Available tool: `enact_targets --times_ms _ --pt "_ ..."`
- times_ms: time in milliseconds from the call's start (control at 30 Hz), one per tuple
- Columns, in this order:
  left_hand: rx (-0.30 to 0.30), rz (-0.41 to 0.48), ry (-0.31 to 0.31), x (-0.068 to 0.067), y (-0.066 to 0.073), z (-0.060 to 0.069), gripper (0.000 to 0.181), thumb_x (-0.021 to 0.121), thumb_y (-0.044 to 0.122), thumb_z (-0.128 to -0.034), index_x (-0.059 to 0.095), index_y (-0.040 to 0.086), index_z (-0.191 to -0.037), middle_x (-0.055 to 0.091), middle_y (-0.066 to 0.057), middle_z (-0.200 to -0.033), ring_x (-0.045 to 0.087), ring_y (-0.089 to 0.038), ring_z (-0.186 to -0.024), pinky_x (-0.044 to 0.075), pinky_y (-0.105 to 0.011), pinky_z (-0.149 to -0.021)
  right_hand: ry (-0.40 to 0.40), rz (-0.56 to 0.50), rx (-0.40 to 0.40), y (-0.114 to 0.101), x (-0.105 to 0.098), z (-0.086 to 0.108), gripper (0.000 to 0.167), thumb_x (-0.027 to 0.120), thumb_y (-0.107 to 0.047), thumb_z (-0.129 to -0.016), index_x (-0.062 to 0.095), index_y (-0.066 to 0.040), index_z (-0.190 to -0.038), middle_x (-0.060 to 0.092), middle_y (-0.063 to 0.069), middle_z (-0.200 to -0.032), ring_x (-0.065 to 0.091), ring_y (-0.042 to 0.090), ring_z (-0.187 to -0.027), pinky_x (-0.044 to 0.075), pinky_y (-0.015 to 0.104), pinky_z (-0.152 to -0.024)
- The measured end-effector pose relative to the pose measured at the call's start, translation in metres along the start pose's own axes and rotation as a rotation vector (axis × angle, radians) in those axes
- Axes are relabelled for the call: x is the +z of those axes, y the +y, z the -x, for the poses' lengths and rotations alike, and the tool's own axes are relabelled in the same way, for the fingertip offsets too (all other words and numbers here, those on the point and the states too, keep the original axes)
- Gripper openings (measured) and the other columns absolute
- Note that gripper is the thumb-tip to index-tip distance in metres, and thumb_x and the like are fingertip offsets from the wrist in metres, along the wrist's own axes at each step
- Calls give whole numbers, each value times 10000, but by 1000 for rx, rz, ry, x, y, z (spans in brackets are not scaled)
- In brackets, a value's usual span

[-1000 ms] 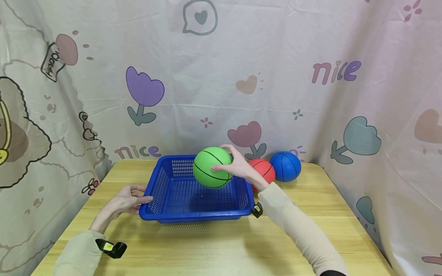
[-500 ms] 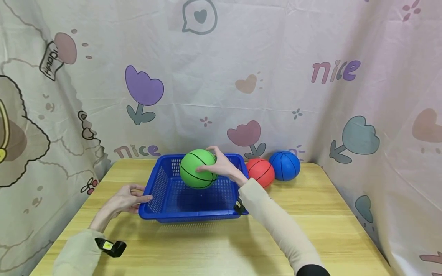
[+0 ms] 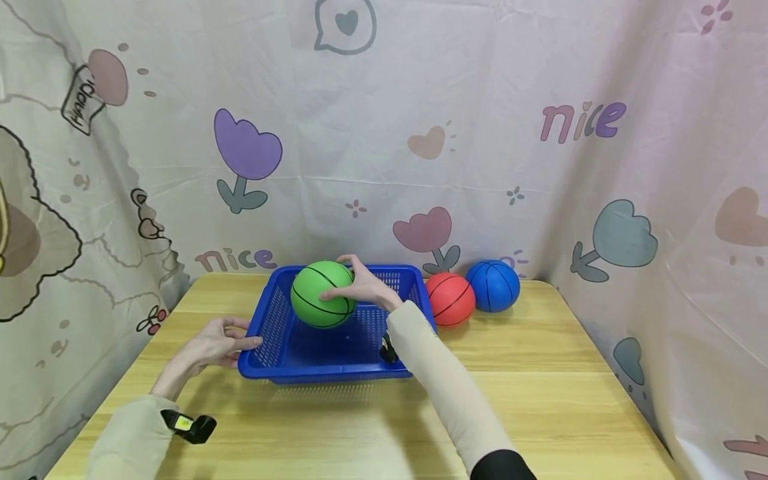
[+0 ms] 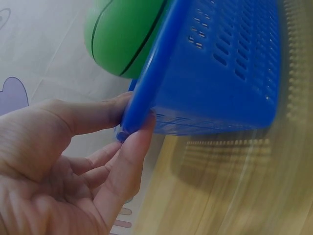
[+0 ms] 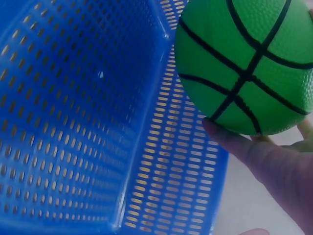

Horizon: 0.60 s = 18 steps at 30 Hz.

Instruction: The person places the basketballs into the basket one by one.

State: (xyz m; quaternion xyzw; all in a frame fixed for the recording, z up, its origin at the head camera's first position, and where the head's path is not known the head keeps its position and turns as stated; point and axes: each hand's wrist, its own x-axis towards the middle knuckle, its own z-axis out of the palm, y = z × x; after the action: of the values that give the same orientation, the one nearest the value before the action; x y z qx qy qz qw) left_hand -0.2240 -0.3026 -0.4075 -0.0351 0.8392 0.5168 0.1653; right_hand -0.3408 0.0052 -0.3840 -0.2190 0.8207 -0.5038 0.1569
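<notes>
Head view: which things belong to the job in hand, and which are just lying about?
In the job:
green ball, held by right hand
basket, rim pinched by left hand

Apparently lying about:
red ball, on table
blue ball, also there

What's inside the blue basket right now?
In the blue basket, the perforated bottom shows. The green ball, held by the right hand, is over it; can't tell whether it dips below the rim. Ball, hand and right sleeve cover parts of the interior.

Grn ball (image 3: 309,303) w/ blk lines, over L part of blue slotted basket (image 3: 324,371).
</notes>
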Motion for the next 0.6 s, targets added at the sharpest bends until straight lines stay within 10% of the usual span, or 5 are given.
enact_targets --times_ms 600 --pt "0 21 -9 0 -3 -1 701 706 199 -941 302 -140 -1403 666 -58 -981 664 -104 -650 610 -289 -596 1 -76 51 19 22 -29 893 855 -332 -788 325 -245 -1500 467 148 -1397 549 278 -1229 530 453 -1016"
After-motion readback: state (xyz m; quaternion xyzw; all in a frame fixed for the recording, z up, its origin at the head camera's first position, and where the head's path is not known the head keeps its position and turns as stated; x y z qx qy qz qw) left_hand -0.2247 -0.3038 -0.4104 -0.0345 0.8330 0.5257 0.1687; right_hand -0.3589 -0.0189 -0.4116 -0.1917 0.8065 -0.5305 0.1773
